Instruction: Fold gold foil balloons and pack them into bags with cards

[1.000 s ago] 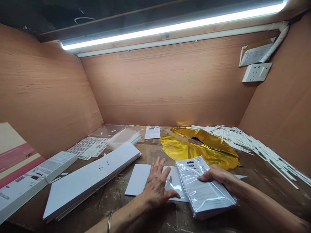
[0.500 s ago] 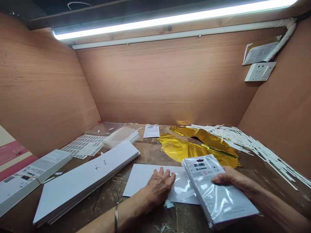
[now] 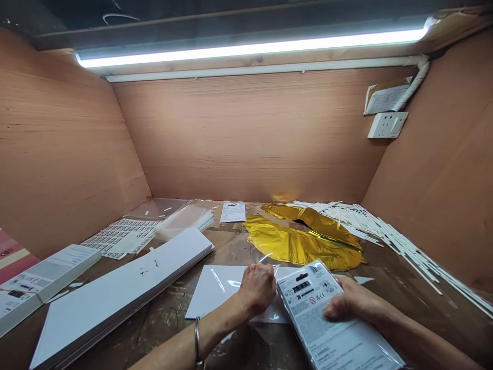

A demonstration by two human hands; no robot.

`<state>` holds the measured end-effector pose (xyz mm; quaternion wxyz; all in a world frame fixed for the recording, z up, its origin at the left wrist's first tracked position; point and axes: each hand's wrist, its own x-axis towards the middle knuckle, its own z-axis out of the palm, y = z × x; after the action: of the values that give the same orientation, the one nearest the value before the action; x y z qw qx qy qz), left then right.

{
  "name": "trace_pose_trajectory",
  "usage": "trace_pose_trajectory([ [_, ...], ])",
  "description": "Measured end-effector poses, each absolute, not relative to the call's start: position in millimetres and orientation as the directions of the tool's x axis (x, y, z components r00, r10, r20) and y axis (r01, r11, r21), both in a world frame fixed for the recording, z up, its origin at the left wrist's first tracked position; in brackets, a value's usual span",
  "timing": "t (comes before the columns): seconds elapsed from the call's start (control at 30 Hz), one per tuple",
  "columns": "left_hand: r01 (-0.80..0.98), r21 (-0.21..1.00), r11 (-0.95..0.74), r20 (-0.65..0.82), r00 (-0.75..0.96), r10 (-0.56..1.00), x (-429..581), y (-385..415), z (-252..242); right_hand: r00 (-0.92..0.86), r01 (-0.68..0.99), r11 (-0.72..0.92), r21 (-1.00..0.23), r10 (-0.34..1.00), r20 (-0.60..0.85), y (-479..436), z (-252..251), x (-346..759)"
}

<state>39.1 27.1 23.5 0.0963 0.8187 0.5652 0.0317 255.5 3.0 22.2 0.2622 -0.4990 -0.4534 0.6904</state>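
My right hand (image 3: 352,300) holds a packet (image 3: 311,308) in shiny clear wrap, thumb across its printed face – it slants just right of the white card (image 3: 211,293), which is my landmark on the tabletop (image 3: 169,324). My left hand (image 3: 257,290) is narrow, fingers curled in above the white card; some clear film (image 3: 266,258) shows by the knuckles, but the fingertips are hidden and I cannot tell whether they pinch it. Behind the white card, towards its right, gold foil (image 3: 285,241) lies crumpled, and farther off that way thin white sticks (image 3: 389,234) are strewn in a heap. Left of the white card lies a long white stack (image 3: 127,288) – and beyond its far left corner, a sheet of small labels (image 3: 121,234)
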Motion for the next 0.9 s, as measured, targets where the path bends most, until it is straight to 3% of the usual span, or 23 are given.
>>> trace_pose_trajectory([
  [0.47, 0.899, 0.146, -0.412, -0.086, 0.427, 0.900, 54.0, 55.1, 27.1, -0.618, 0.227, -0.408, -0.884, 0.641, -0.455, 16.7, 11.9, 242.8],
  [0.67, 0.926, 0.187, -0.329, -0.067, 0.346, 0.936, 56.4, 59.9, 24.6, -0.724, 0.159, -0.425, -0.891, 0.564, -0.398, 17.9, 18.4, 233.9],
  [0.9, 0.926, 0.238, -0.292, -0.055, 0.313, 0.948, 57.8, 61.4, 28.1, -0.727, 0.256, -0.379, -0.889, 0.531, -0.435, 22.7, 20.0, 223.6],
])
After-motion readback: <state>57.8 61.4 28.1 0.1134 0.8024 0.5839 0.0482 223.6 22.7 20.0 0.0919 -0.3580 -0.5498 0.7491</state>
